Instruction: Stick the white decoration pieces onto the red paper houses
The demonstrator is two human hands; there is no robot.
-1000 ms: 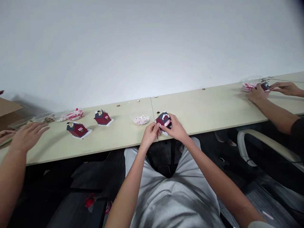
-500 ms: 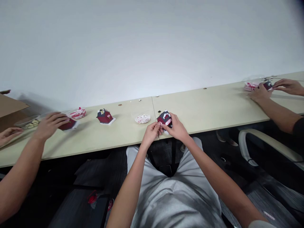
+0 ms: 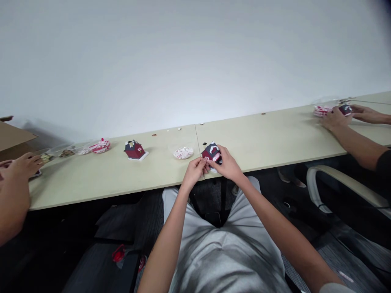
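Note:
Just ahead of me at the table's front edge is a small toy house (image 3: 208,151) with dark red walls, a dark grey roof, white snow-like trim and red-and-white striped pieces. My right hand (image 3: 228,166) is closed around its right side, thumb across the front. The fingers of my left hand (image 3: 194,170) are pinched together at its lower left corner; whatever lies between them is too small to make out. A clear bowl (image 3: 183,153) of small white and red pieces sits to the left of my hands.
A second house (image 3: 134,150) stands further left on the table (image 3: 259,138). Several bowls, one with striped pieces (image 3: 100,145), and a cardboard box (image 3: 15,136) line the left end. Co-workers' hands are at both ends: left (image 3: 26,167) and right (image 3: 337,118). Small flat bits lie along the back.
The co-worker's hand on the left has carried a house away toward the left edge, uncovering more bowls. At the right, the other co-worker's house has turned slightly. My own hands have hardly moved.

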